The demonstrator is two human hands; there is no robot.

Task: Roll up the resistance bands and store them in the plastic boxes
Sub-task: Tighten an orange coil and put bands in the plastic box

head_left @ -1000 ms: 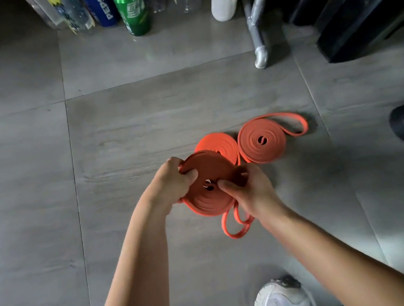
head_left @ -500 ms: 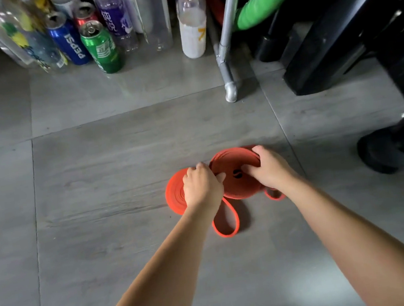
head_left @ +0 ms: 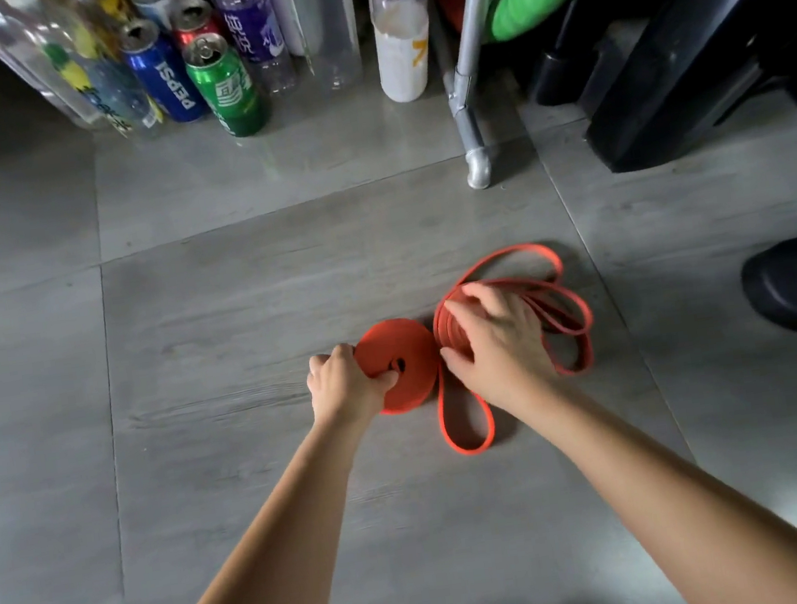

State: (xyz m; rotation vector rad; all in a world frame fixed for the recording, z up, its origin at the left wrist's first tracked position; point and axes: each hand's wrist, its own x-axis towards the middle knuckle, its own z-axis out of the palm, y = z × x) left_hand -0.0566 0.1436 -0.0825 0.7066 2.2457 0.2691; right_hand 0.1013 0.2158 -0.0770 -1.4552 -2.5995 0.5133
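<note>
left hand (head_left: 347,389) gripping tight orange rubber coil (head_left: 400,352) on grey tiled floor (head_left: 237,323), thumb at hole | right hand (head_left: 495,339) pressing spread fingers on loose orange band roll (head_left: 446,338) just right of that coil | tip: keeping tension while winding slack loops (boxes unseen)

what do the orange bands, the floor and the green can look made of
Orange bands: likely rubber or latex, matte; they coil flat and flop in limp loops.
Floor: probably ceramic or stone-look tile, satin grey; grout lines and soft reflections show.
Green can: metal, likely aluminium, glossy print; silver top with pull tab.
</note>
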